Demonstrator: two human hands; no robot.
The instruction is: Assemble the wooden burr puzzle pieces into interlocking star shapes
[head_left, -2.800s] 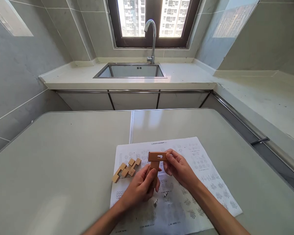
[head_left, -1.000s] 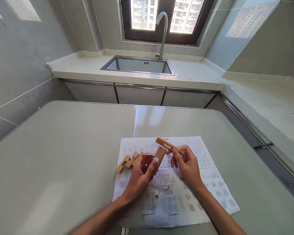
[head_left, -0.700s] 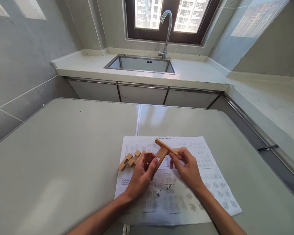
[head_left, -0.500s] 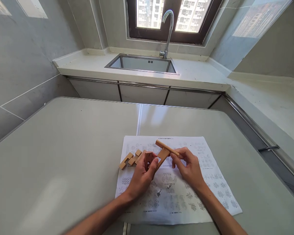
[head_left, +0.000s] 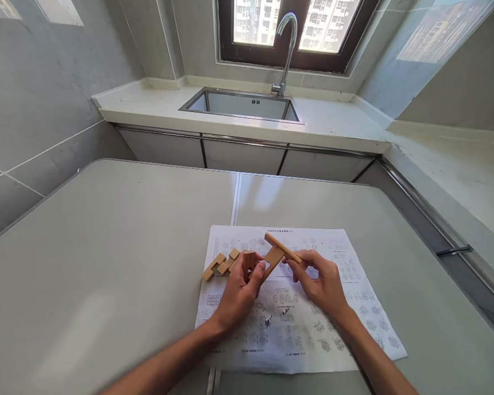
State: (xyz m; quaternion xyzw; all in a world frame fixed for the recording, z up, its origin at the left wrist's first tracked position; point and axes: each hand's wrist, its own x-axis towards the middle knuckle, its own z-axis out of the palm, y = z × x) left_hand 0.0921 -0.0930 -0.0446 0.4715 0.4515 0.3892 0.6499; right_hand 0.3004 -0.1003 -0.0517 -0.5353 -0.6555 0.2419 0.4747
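Note:
My left hand (head_left: 242, 288) is closed around brown wooden puzzle pieces (head_left: 249, 261), one dark-faced and upright between thumb and fingers. From that grip a longer light-brown piece (head_left: 274, 257) slants up to the right. A wooden stick (head_left: 283, 247) lies across its upper end, touching it. My right hand (head_left: 319, 280) pinches the stick's lower right end between thumb and fingers. Left of my left hand, notched wooden puzzle pieces (head_left: 214, 267) rest on the printed sheet (head_left: 296, 356); my fingers partly hide them. How the held pieces join is too small to tell.
The sheet with line diagrams lies on a pale table (head_left: 119, 263) with a seam down its middle. Beyond stand a counter (head_left: 333, 115) with a sink (head_left: 247, 108), a faucet (head_left: 287, 49) and a window. Another counter (head_left: 456, 159) runs along the right.
The camera view has shifted slightly. Both hands keep nearly the same pose, and the stick still lies across the end of the longer piece.

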